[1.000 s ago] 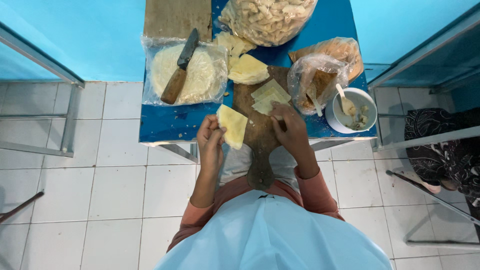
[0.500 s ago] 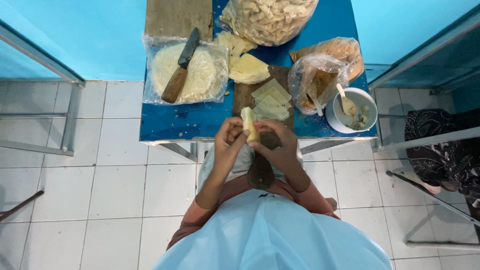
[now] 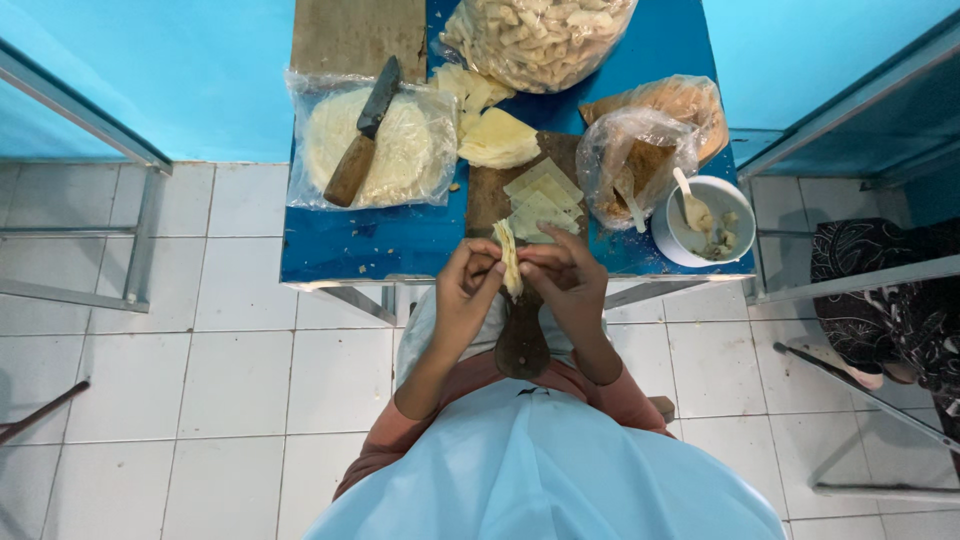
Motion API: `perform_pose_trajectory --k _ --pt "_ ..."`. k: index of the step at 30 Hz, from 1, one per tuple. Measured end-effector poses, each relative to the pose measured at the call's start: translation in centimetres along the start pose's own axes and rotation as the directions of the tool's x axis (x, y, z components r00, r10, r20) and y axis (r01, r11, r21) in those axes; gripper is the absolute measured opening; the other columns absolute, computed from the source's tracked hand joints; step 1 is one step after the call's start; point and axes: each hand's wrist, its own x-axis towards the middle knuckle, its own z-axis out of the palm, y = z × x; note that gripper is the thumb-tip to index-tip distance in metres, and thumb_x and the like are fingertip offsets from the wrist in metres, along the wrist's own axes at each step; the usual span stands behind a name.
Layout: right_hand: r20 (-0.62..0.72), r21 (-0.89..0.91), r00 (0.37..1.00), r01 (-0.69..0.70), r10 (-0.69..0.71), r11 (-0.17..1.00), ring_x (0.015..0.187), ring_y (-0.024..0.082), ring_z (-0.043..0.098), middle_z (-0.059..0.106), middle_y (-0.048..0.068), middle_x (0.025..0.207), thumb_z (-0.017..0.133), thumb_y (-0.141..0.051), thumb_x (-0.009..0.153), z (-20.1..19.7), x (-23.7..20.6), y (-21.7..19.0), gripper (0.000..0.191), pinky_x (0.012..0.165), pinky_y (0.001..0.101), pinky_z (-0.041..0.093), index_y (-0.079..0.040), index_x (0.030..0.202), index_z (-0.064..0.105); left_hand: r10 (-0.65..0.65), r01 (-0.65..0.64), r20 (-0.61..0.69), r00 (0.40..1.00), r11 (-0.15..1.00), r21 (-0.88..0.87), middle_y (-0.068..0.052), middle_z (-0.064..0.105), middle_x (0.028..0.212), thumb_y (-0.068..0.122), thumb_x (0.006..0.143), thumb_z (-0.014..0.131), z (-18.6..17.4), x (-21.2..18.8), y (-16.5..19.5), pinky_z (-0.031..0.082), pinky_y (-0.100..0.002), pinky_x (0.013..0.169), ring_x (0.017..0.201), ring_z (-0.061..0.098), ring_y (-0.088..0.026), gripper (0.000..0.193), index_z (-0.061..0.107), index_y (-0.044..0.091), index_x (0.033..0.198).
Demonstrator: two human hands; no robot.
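Note:
My left hand (image 3: pixel 466 287) and my right hand (image 3: pixel 563 277) meet over the near edge of the blue table (image 3: pixel 400 245). Together they pinch a pale yellow dough wrapper (image 3: pixel 509 257), folded upright between the fingertips. Just beyond the hands, a small stack of square wrappers (image 3: pixel 541 198) lies on a dark wooden board (image 3: pixel 488 195), whose handle runs down under my hands. To the right stands a white bowl (image 3: pixel 712 222) with filling and a spoon in it.
A knife with a wooden handle (image 3: pixel 364 136) lies on a bagged stack of round sheets (image 3: pixel 368 148). A clear bag of finished folded pieces (image 3: pixel 540 35), loose wrappers (image 3: pixel 498 140) and two plastic bags (image 3: pixel 650 140) crowd the far side. Metal frames flank the table over white tiles.
A second ago my left hand held a flat square wrapper with my right hand beside it. Both hands have since come together and folded the wrapper upright between them.

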Motion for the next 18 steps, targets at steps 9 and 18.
perform_pose_trajectory --k 9,18 --pt "-0.029 -0.071 0.999 0.036 -0.038 0.997 0.102 0.015 0.072 0.074 0.014 0.109 0.076 0.008 0.091 0.5 -0.2 -0.3 0.061 0.092 0.0291 0.061 0.001 0.146 0.051 0.072 -0.071 0.002 0.997 0.978 0.198 -0.004 0.064 0.104 -0.006 0.098 0.067 0.7 0.0 1.2 0.054 -0.020 0.077 0.093 0.065 -0.007 0.016 0.057 -0.001 0.111" --pt "-0.063 -0.012 0.995 -0.081 0.080 0.997 0.097 0.014 0.073 0.075 0.011 0.103 0.073 0.007 0.093 0.0 -0.2 -0.2 0.059 0.087 0.0278 0.061 0.002 0.147 0.051 0.064 -0.059 -0.011 0.998 0.960 0.273 -0.004 0.064 0.100 -0.003 0.095 0.071 1.1 0.1 1.8 0.055 -0.020 0.073 0.088 0.065 -0.005 0.017 0.058 0.000 0.106"
